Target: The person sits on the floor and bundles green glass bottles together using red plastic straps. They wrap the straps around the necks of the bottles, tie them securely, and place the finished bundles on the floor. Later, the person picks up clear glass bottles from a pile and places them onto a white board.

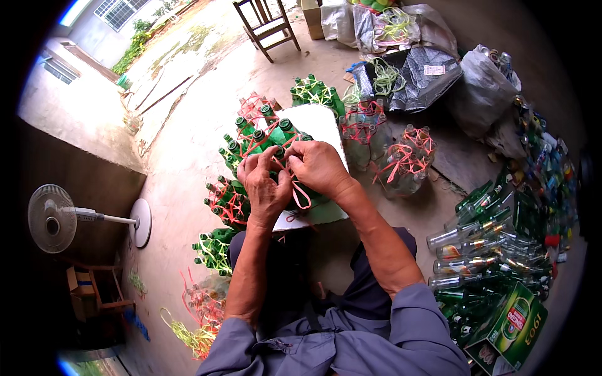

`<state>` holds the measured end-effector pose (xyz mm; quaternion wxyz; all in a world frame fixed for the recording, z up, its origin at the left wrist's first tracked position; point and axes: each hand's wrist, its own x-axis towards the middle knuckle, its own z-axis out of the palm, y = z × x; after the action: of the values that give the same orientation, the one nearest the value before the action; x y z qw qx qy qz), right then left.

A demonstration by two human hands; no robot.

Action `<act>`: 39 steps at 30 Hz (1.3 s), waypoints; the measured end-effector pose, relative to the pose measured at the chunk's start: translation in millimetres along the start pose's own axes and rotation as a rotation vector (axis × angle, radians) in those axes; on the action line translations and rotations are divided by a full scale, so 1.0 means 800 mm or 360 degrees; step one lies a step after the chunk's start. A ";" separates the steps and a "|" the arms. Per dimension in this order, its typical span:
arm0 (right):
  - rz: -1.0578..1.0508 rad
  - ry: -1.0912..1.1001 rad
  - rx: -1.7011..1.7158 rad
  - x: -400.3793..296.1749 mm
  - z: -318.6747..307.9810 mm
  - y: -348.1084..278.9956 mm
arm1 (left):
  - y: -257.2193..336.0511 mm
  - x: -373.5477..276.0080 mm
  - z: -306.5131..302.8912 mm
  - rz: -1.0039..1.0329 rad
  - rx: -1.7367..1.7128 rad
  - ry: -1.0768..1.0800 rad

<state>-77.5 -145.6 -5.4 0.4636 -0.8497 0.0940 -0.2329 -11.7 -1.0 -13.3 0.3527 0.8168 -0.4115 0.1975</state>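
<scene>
A cluster of green glass bottles [259, 135] stands upright on a white board [314, 115] before me, with pink plastic string laced around the bottle necks. My left hand [265, 181] is at the near side of the cluster, its fingers pinching the string by a bottle neck. Close beside it on the right, my right hand [316, 162] has thumb and forefinger closed on the same string. A pink string loop [301, 195] hangs below the hands. The fingers partly hide the nearest necks and the exact grip.
Tied bottle bundles [407, 162] stand right of the board, others [227, 201] to its left. Loose glass bottles [475, 254] and a green beer carton [508, 324] lie at right. A standing fan [139, 223] is at left, a wooden chair [270, 32] at the top.
</scene>
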 end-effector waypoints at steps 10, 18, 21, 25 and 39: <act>-0.0114 0.0275 -0.0012 -0.009 -0.005 0.001 | 0.017 -0.001 -0.001 -0.0016 0.0051 0.0215; 0.0083 0.0440 -0.0059 -0.013 -0.024 -0.011 | 0.009 0.009 -0.022 -0.0538 -0.0837 0.0672; 0.0129 0.0443 -0.0034 -0.014 -0.027 -0.011 | 0.000 0.012 -0.048 -0.0697 -0.1212 0.0885; 0.0158 0.0350 -0.0144 -0.016 -0.027 -0.006 | -0.007 0.013 -0.085 -0.0759 -0.1454 0.1044; 0.0144 0.0186 -0.0483 -0.026 -0.028 0.012 | 0.051 0.048 -0.112 -0.0519 -0.1657 0.0847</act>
<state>-105.7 -159.7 -9.4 0.3336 -0.8899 0.1931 -0.2440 -25.3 27.8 87.5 0.8225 0.5120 -0.2213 0.1112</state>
